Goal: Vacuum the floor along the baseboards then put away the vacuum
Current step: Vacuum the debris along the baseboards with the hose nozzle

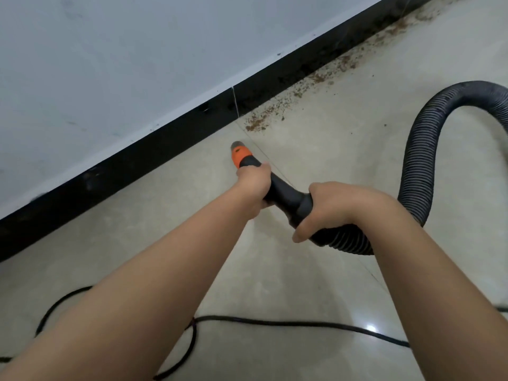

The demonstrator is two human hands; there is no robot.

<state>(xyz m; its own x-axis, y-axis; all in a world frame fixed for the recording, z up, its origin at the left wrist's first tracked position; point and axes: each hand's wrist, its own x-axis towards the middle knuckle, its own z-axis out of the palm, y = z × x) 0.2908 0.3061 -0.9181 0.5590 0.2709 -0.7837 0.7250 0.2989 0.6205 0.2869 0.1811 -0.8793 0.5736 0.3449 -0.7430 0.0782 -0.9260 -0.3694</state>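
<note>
A black vacuum nozzle with an orange collar (240, 154) points down at the beige tiled floor (324, 149), its tip close to the black baseboard (170, 138). My left hand (254, 185) grips the nozzle just behind the orange collar. My right hand (332, 207) grips the handle where the ribbed black hose (420, 166) joins it. The hose loops up and off to the right edge. Brown crumbs and dirt (275, 111) lie along the baseboard beyond the nozzle tip, stretching to the upper right.
A black power cord (275, 323) snakes across the floor under my forearms, from the lower left to the right. A pale grey wall (110, 50) rises above the baseboard. The vacuum body is out of view.
</note>
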